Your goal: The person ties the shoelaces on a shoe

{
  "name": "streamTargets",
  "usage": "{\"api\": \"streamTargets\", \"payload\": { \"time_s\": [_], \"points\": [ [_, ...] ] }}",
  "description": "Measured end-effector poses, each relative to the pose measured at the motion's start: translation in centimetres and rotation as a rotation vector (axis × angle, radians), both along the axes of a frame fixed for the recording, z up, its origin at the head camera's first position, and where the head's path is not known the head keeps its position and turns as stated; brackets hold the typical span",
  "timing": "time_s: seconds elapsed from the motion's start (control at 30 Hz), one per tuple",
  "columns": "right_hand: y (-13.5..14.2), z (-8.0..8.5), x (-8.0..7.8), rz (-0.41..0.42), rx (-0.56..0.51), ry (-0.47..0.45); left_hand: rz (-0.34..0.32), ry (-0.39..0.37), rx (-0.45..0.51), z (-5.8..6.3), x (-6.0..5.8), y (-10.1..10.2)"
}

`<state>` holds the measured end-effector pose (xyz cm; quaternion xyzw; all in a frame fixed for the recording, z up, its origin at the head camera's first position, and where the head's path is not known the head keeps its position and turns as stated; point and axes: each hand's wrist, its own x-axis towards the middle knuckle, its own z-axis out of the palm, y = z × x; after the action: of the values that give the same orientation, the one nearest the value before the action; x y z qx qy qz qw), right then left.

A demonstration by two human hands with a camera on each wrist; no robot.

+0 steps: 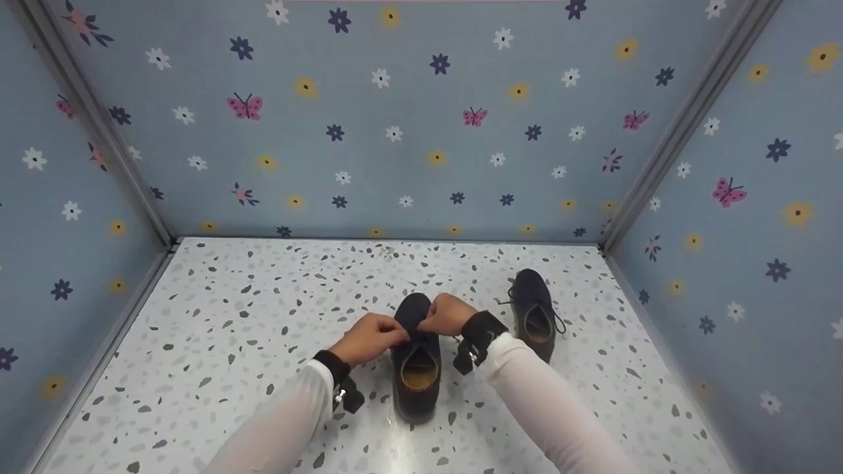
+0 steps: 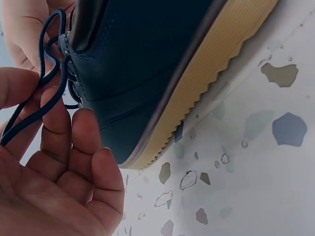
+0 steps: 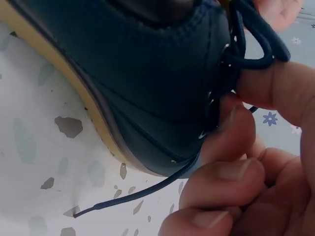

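Shoelace (image 2: 29, 119) pinched above a navy lace-up shoe (image 1: 418, 349)

The navy lace-up shoe was set upright on a terrazzo floor (image 1: 197, 316), between the two hands, with its toe pointed away from the person. By the left hand (image 1: 370, 339), the shoelace was pinched between thumb and forefinger, its loop held out from the eyelets, while the remaining fingers were curled. By the right hand (image 1: 449, 315), the lacing was grasped close to the eyelets with bent fingers. A free lace end (image 3: 133, 195) was seen stretched out below those fingers, beside the toe. In the left wrist view, a tan sole (image 2: 204, 71) with a serrated lower edge was shown. Any lettering on the insole was too small to be read.

A second dark lace-up shoe (image 1: 530, 296) was placed upright near the right forearm, its laces spread loosely to both sides. Black wristbands (image 1: 484, 329) and white sleeves (image 1: 546, 401) were worn on both arms. The floor was bordered on three sides by blue panels (image 1: 408, 105), printed with white, yellow and navy flowers and pink butterflies.
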<state>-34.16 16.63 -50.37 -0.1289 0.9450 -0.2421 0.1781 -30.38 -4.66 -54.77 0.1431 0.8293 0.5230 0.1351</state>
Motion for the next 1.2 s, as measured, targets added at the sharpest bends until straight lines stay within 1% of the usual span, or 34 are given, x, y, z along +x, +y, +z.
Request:
{"api": "streamTargets", "payload": {
  "time_s": [0.13,0.2,0.3,0.4,0.5,0.6,0.67,0.7,0.8,0.87,0.93,1.03,1.1,1.2],
  "points": [
    [0.4,0.1,-0.2,-0.038,-0.036,0.006,0.01,-0.015,-0.012,0.0,0.1,-0.1],
    [0.9,0.2,-0.2,-0.065,-0.087,0.016,0.017,-0.021,-0.017,0.0,0.1,-0.1],
    [1.9,0.4,-0.1,-0.105,-0.186,0.06,0.022,-0.012,-0.011,0.0,-0.1,-0.2],
    [2.9,0.5,0.2,-0.185,-0.313,0.116,0.014,0.014,0.001,-0.2,-0.3,-0.1],
    [3.8,0.5,0.7,-0.305,-0.46,0.151,0.004,0.03,0.009,-0.3,-0.6,0.0],
    [4.4,0.2,1.2,-0.407,-0.627,0.142,0.01,0.029,0.017,-0.3,-0.7,0.1],
    [4.7,-0.1,1.6,-0.449,-0.732,0.117,0.013,0.022,0.018,-0.2,-0.7,0.2],
    [4.8,-0.2,1.9,-0.463,-0.768,0.102,0.014,0.016,0.016,-0.1,-0.7,0.2],
    [5.1,-0.7,2.5,-0.487,-0.845,0.049,0.015,0.0,-0.011,-0.1,-0.7,0.3],
    [5.2,-1.0,2.8,-0.486,-0.865,0.026,0.023,0.003,-0.027,-0.1,-0.8,0.3],
    [5.1,-1.2,3.1,-0.477,-0.884,0.01,0.046,0.009,-0.027,0.1,-1.0,0.3],
    [5.0,-1.4,3.4,-0.469,-0.913,-0.003,0.098,0.024,-0.023,1.0,-1.4,0.3],
    [4.8,-1.4,3.6,-0.469,-0.925,-0.021,0.134,0.016,-0.021,2.0,-1.8,0.5],
    [4.4,-1.5,4.0,-0.465,-0.929,-0.049,0.165,0.011,-0.068,3.4,-2.4,1.0]
  ]
}}
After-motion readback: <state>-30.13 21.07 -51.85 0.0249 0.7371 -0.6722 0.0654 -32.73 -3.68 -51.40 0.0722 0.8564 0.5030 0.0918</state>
